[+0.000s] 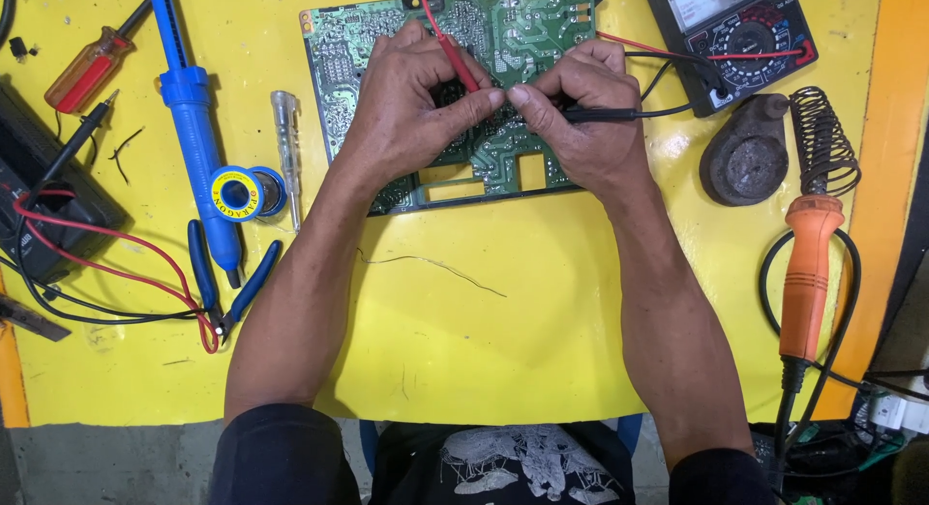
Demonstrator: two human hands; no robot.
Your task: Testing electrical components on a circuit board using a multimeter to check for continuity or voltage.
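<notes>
Left hand (411,103) pinching red probe (455,55) tip-down-right, right hand (581,108) gripping black probe (600,114) horiz, tip left.

bare yellow table (464,341) near edge; pliers (227,292) left, soldering iron (808,273) right block sides.

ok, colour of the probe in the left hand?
Red: the thin red test probe, head view; left hand pinches it.

Both forearms are bare. Dark sleeves are pushed up to the elbows. The left hand (411,103) and right hand (581,113) wear no gloves or rings. A dark shirt with cracked pale print covers the torso.
</notes>
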